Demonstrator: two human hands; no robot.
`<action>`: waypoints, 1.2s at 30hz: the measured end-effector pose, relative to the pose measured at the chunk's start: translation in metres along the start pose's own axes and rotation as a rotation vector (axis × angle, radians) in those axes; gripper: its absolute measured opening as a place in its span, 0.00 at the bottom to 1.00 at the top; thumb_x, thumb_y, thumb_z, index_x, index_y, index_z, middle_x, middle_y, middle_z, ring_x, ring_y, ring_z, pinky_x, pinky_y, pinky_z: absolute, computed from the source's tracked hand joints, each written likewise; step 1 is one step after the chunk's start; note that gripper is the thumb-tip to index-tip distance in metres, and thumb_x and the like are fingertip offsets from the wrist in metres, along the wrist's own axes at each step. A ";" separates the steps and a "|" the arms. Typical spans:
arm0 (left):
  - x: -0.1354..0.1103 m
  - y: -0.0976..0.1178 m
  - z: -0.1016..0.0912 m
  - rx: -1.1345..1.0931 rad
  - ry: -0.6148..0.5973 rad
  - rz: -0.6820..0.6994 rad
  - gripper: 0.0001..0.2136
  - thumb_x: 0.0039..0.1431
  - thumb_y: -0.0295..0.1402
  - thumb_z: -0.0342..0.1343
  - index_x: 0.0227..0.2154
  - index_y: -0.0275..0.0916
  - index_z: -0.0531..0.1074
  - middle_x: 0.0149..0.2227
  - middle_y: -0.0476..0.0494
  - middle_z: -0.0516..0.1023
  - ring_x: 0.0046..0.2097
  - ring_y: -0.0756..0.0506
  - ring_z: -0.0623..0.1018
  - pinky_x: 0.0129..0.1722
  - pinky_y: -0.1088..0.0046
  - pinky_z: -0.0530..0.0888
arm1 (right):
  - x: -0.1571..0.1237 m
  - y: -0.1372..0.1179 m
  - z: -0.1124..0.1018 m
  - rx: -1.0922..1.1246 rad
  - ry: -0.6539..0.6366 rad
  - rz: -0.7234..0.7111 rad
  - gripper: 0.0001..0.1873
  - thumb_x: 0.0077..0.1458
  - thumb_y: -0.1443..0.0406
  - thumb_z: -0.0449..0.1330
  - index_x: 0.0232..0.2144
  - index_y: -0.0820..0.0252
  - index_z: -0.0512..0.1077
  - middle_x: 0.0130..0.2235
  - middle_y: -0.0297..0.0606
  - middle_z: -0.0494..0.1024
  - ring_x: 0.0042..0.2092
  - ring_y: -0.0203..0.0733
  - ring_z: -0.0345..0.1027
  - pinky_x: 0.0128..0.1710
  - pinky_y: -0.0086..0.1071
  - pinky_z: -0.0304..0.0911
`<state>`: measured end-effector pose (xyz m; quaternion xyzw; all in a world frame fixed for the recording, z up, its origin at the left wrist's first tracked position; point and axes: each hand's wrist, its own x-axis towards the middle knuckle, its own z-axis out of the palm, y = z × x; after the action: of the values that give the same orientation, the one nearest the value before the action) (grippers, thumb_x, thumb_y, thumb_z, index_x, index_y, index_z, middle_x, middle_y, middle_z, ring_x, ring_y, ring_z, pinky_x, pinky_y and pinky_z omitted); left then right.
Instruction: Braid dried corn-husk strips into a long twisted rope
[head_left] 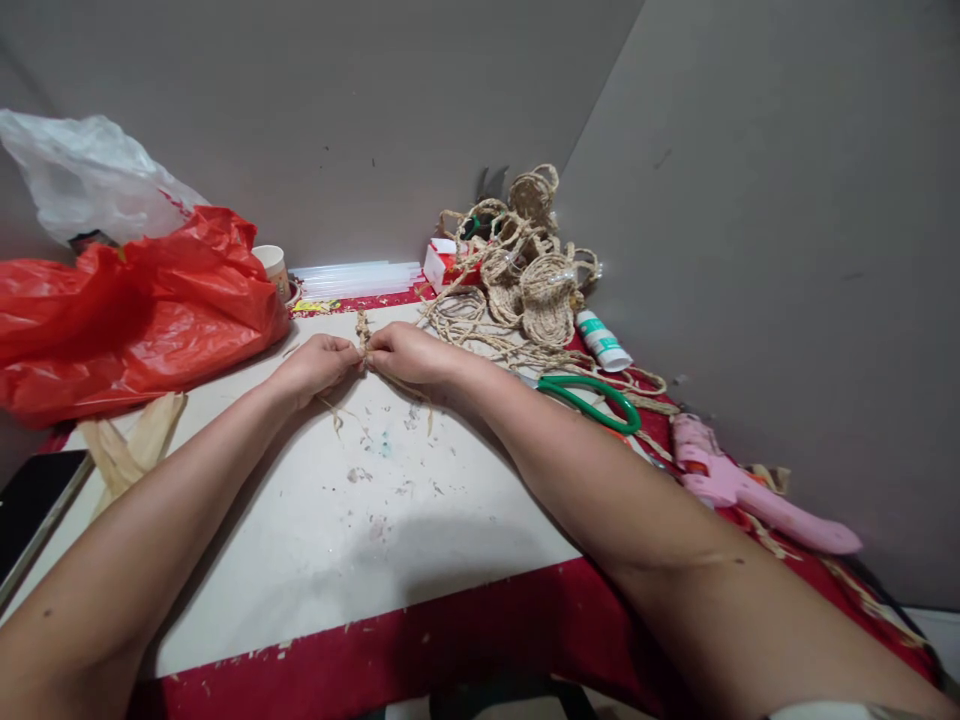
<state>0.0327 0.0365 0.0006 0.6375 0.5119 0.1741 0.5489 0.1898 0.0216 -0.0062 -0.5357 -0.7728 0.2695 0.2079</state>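
Note:
Over the far part of a white board (300,570), my left hand (319,365) and my right hand (409,352) meet with their fingertips pinched close together. Between them runs a short piece of tan braided straw cord (363,328), its knotted end pointing away from me. Both hands grip this cord near its lower part. Loose strands trail out below the fingers on either side. My fingers hide the exact spot where the cord is held.
Coils of braided cord (551,295) pile at the back right. Green-handled scissors (592,398), a white-and-green roll (602,340) and a pink glue gun (757,490) lie right. A red plastic bag (150,310), paper cup (272,268), clear sticks (356,280) and dark flat device (37,500) are left and back.

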 end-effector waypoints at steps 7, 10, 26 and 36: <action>0.004 -0.004 0.001 -0.024 0.037 0.008 0.08 0.52 0.31 0.52 0.19 0.36 0.66 0.10 0.58 0.49 0.13 0.57 0.48 0.15 0.77 0.44 | -0.003 -0.004 -0.011 -0.040 -0.044 0.061 0.09 0.50 0.70 0.54 0.21 0.66 0.70 0.19 0.31 0.64 0.23 0.30 0.54 0.24 0.25 0.48; 0.003 -0.005 0.001 -0.046 0.039 0.026 0.09 0.52 0.31 0.52 0.19 0.35 0.67 0.10 0.58 0.49 0.13 0.57 0.48 0.15 0.77 0.44 | -0.006 -0.011 -0.013 0.088 -0.071 0.149 0.10 0.51 0.69 0.53 0.21 0.65 0.70 0.17 0.30 0.63 0.20 0.29 0.53 0.21 0.25 0.47; -0.002 -0.010 -0.003 -0.409 -0.116 0.015 0.08 0.49 0.27 0.55 0.19 0.35 0.64 0.11 0.59 0.49 0.14 0.59 0.47 0.15 0.79 0.42 | -0.024 -0.032 -0.029 0.245 -0.211 0.228 0.13 0.56 0.63 0.54 0.23 0.65 0.69 0.21 0.37 0.73 0.20 0.32 0.64 0.20 0.24 0.59; -0.003 -0.011 0.002 -0.488 -0.136 0.028 0.10 0.53 0.24 0.49 0.18 0.35 0.61 0.12 0.58 0.50 0.13 0.58 0.48 0.15 0.79 0.43 | 0.001 -0.019 0.007 0.580 -0.142 0.401 0.17 0.60 0.63 0.49 0.19 0.61 0.59 0.14 0.25 0.56 0.13 0.26 0.42 0.13 0.23 0.39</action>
<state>0.0282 0.0317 -0.0093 0.5033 0.4078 0.2569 0.7172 0.1717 0.0157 0.0006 -0.5752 -0.5561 0.5498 0.2400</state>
